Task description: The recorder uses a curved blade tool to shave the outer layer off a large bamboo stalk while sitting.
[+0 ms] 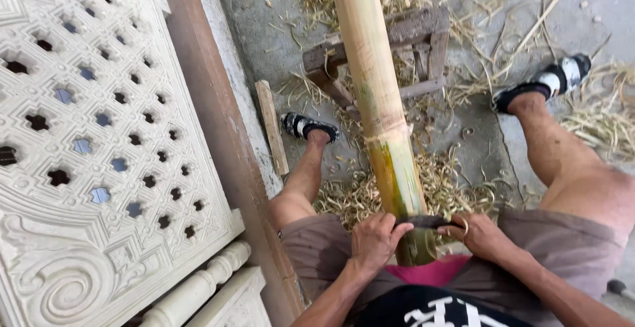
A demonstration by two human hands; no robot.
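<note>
Both the left hand (375,239) and the right hand (481,235) close around a dark curved blade (426,222) laid across a bamboo pole (377,89). The pole runs from between the knees toward 12 o'clock, over a wooden stool (423,36) and scattered shavings (456,188).

I am seeing no packages, labels, signs or screens anywhere around the bamboo pole (378,95) that is leaning between my knees. The ground beside the pole is carrying none, and the carved white panel (92,141) to the left of the pole is bearing none either.
</note>
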